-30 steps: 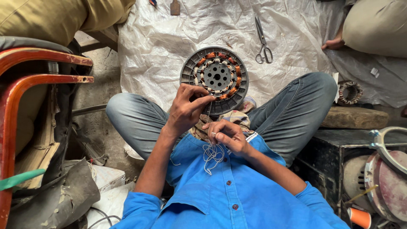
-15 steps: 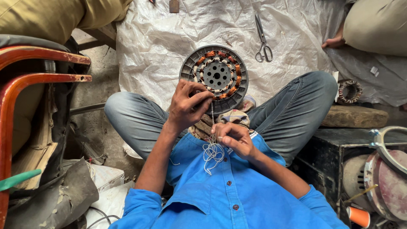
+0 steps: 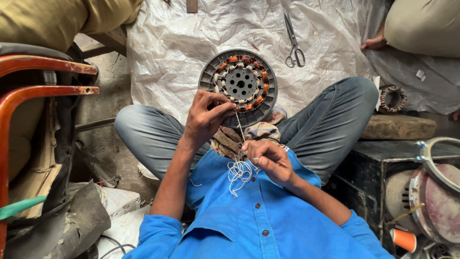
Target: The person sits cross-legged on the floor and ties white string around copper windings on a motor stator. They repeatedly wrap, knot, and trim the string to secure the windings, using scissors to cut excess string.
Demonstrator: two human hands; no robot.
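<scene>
A round grey motor stator (image 3: 242, 82) with copper windings rests against my crossed legs, tilted toward me. My left hand (image 3: 203, 117) pinches a thin white thread (image 3: 238, 125) at the stator's lower left rim. My right hand (image 3: 267, 160) holds the same thread lower down, close to my blue shirt. The thread runs taut between both hands, and a loose bundle of it (image 3: 238, 171) hangs under my right hand.
Scissors (image 3: 293, 41) lie on the white plastic sheet (image 3: 191, 43) beyond the stator. A red metal chair (image 3: 33, 91) stands at left. A small coil (image 3: 393, 98), a stone slab (image 3: 397, 127) and a black box with fan parts (image 3: 421, 192) sit at right. Another person's foot (image 3: 373, 43) shows far right.
My left hand has risen slightly along the stator rim, pulling the thread tighter. My right hand has shifted a little lower and to the right with the thread.
</scene>
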